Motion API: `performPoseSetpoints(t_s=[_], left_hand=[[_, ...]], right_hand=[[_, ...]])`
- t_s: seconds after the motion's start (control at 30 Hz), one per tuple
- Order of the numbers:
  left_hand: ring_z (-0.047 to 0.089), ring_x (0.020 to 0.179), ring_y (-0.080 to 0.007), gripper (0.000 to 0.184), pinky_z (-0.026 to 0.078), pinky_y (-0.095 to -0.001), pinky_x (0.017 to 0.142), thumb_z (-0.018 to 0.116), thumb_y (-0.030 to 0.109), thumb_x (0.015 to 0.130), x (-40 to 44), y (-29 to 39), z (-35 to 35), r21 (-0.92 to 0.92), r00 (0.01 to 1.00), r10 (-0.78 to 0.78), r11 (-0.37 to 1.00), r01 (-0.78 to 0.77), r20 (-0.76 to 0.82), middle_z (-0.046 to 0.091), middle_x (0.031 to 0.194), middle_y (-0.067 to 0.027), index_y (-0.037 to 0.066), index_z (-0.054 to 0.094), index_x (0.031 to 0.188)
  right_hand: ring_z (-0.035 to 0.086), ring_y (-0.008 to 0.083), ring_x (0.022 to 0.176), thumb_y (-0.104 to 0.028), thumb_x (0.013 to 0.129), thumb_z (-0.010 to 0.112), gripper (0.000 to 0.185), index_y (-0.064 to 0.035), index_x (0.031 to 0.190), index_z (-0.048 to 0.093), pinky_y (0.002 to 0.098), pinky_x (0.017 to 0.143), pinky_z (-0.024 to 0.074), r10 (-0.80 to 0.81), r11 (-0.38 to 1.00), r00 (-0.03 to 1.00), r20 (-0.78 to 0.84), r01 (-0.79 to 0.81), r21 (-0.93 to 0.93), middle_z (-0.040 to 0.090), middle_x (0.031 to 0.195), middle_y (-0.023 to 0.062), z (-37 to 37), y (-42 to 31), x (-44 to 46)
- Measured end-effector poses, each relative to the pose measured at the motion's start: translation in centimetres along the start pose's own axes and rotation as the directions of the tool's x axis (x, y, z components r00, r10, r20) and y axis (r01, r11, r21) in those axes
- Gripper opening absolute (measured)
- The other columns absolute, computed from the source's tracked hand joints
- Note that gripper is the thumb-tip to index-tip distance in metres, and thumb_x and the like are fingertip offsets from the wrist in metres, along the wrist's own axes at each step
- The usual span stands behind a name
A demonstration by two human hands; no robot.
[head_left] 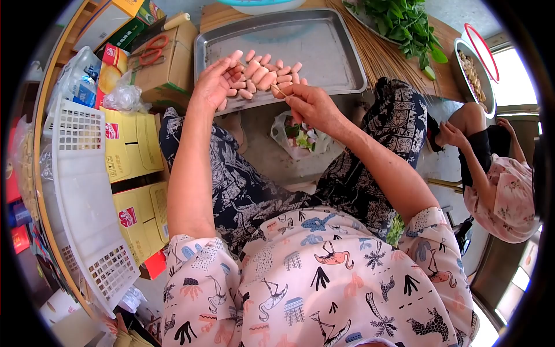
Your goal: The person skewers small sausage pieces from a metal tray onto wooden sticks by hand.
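The left hand (213,82) and the right hand (310,105) are apart, joined only by the line of work between them, above the near edge of a metal tray (328,55). The left fingers pinch a small pink sausage (236,55); the right thumb and fingers are closed on a thin wooden skewer (280,91). Between the hands, three sausages (259,75) lie side by side and appear to be threaded on that skewer, though its shaft is mostly hidden. Loose sausages (284,71) lie in the tray just beyond and below the hands.

The step in hand looks like threading a sausage onto the skewer's far end. That move calls for lining the sausage up squarely with the point, keeping the left fingertips out of its path, and a steady push from the right.

Beyond the right hand lies a spread of bare sticks (384,58); left of the left hand, scissors (153,52) rest on a cardboard box (170,66).
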State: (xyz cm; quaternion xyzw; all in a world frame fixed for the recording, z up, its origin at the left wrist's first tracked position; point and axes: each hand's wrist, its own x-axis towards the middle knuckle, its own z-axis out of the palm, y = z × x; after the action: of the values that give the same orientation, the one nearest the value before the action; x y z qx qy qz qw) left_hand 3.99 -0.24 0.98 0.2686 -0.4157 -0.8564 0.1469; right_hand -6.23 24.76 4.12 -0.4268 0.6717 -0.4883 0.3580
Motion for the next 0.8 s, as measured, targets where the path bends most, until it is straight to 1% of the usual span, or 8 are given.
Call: performPoseSetpoints(t_s=[0.1,0.33,0.43,0.5,0.53,0.6,0.73,0.8], left_hand=[[0.059,0.081,-0.0153,0.023,0.053,-0.0288,0.073,0.059,0.016,0.089,0.0,-0.1,0.1,-0.007,1.000,0.004,1.000,-0.004,0.023,0.060,0.087,-0.0077,0.000,0.059,0.106],[0.059,0.082,-0.0153,0.025,0.053,-0.0295,0.074,0.060,0.016,0.088,-0.2,0.1,0.2,0.000,0.999,-0.023,1.000,0.023,0.039,0.060,0.087,-0.0070,0.000,0.059,0.107],[0.060,0.086,-0.0156,0.026,0.053,-0.0296,0.074,0.061,0.017,0.088,-0.7,0.3,0.6,0.012,0.997,-0.046,0.999,0.045,0.065,0.062,0.092,-0.0081,0.001,0.059,0.108],[0.061,0.090,-0.0166,0.028,0.052,-0.0297,0.075,0.062,0.018,0.087,-0.9,0.4,0.8,0.044,0.992,-0.051,0.998,0.047,0.112,0.063,0.099,-0.0099,0.001,0.059,0.110],[0.061,0.090,-0.0166,0.028,0.052,-0.0297,0.075,0.062,0.018,0.087,-1.0,0.5,0.8,0.044,0.992,-0.052,0.998,0.047,0.112,0.063,0.099,-0.0099,0.001,0.059,0.110],[0.061,0.093,-0.0175,0.032,0.051,-0.0300,0.076,0.062,0.019,0.087,-1.1,0.6,0.9,0.088,0.982,-0.078,0.994,0.063,0.172,0.062,0.105,-0.0117,0.000,0.059,0.112],[0.061,0.092,-0.0176,0.034,0.051,-0.0299,0.076,0.062,0.020,0.087,-1.1,0.4,1.0,0.098,0.981,-0.083,0.993,0.067,0.173,0.062,0.106,-0.0114,-0.001,0.058,0.114],[0.061,0.090,-0.0166,0.034,0.051,-0.0288,0.074,0.062,0.021,0.087,-1.0,0.4,1.1,0.147,0.982,-0.083,0.987,0.058,0.171,0.062,0.104,-0.0105,-0.001,0.058,0.113]], right_hand=[[0.041,0.0042,0.045,-0.012,0.093,0.044,0.023,-0.0025,0.109,0.059,0.0207,0.045,0.0349,0.001,1.000,1.000,0.002,-0.001,-0.004,0.048,0.054,-0.0021,0.0,0.1,0.1],[0.043,0.0046,0.048,-0.012,0.093,0.045,0.023,-0.0024,0.109,0.059,0.0215,0.047,0.0360,-0.023,1.000,1.000,-0.009,0.023,-0.009,0.047,0.054,-0.0020,0.1,0.5,0.1],[0.043,0.0050,0.049,-0.012,0.093,0.045,0.023,-0.0024,0.109,0.060,0.0221,0.048,0.0362,-0.009,1.000,1.000,-0.008,0.009,-0.013,0.047,0.054,-0.0019,0.1,0.4,0.0],[0.043,0.0051,0.049,-0.012,0.093,0.045,0.023,-0.0025,0.109,0.060,0.0222,0.048,0.0362,-0.002,1.000,1.000,-0.007,0.002,-0.012,0.047,0.054,-0.0018,0.0,0.1,0.0],[0.043,0.0052,0.049,-0.012,0.093,0.045,0.023,-0.0025,0.109,0.060,0.0224,0.048,0.0362,0.005,1.000,1.000,-0.005,-0.005,-0.012,0.047,0.054,-0.0018,0.0,0.1,0.0],[0.043,0.0052,0.049,-0.012,0.093,0.045,0.023,-0.0027,0.109,0.060,0.0224,0.048,0.0362,0.006,1.000,1.000,-0.007,-0.006,-0.014,0.047,0.054,-0.0018,0.0,0.1,0.0],[0.043,0.0054,0.049,-0.012,0.093,0.045,0.024,-0.0031,0.109,0.060,0.0226,0.047,0.0363,0.005,1.000,1.000,-0.009,-0.005,-0.009,0.046,0.054,-0.0017,0.0,0.1,0.0],[0.044,0.0055,0.049,-0.012,0.093,0.045,0.024,-0.0032,0.109,0.060,0.0226,0.048,0.0364,0.005,1.000,1.000,-0.009,-0.005,-0.006,0.047,0.054,-0.0016,0.0,0.0,0.0]])
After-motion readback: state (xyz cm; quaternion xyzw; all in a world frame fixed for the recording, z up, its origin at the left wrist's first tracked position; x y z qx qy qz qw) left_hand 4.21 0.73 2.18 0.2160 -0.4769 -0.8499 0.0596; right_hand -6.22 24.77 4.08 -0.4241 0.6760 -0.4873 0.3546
